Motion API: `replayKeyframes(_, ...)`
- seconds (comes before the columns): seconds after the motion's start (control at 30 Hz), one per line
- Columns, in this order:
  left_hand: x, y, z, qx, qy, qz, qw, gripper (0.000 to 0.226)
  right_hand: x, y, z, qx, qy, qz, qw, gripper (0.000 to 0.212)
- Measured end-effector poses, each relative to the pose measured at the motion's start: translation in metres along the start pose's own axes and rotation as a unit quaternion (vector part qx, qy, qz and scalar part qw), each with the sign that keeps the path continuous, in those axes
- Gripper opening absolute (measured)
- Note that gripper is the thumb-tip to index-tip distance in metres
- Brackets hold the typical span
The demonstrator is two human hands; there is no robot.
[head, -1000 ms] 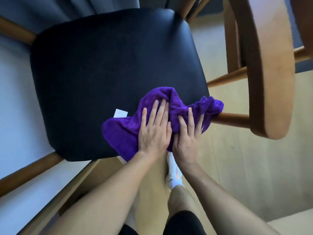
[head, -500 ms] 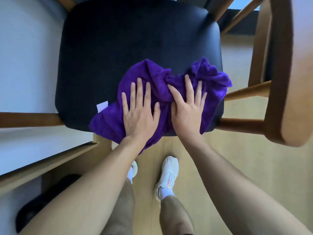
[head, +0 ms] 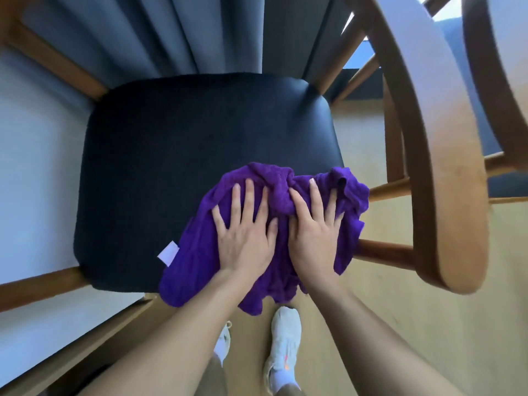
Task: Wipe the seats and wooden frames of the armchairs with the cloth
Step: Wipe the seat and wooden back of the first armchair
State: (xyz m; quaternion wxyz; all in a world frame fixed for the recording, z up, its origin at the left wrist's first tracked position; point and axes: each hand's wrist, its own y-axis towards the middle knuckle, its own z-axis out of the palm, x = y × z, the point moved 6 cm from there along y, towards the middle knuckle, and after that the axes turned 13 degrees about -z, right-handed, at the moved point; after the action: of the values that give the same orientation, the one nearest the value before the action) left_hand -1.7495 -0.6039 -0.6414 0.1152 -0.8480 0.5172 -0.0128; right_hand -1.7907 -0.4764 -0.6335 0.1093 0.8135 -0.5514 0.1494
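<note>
head view: left hand (head: 245,238) and right hand (head: 314,232) press flat, fingers spread, on the purple cloth (head: 194,270) at the black seat (head: 185,155) front; best to keep palms flat and sweep overlapping passes toward the back.

The seat (head: 200,167) fills the centre of the frame. The cloth (head: 188,270) lies on its lower right corner, spilling over the front edge. On the cloth, side by side, rest the left grip (head: 245,238) and the right grip (head: 314,238). An armrest (head: 445,195) arcs down the right. At bottom centre is a shoe (head: 285,332) on the floor (head: 400,324).

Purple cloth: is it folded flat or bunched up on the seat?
Bunched: the cloth rises in crumpled ridges around the left hand and right hand, its near edge hanging past the seat.
</note>
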Motion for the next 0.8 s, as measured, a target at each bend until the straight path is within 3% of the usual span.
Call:
replayKeyframes(0.53, -0.013, 0.175, -0.030, -0.014, -0.003, 0.097, 0.995, 0.062, -0.009, 0.168, 0.005, -0.029, 0.006, 0.032, 0.999, 0.045)
replayKeyframes(0.8, 0.017, 0.244, -0.050, -0.013, -0.009, 0.065, 0.998, 0.071, 0.027, 0.229, 0.017, -0.009, 0.035, -0.012, 0.999, 0.056)
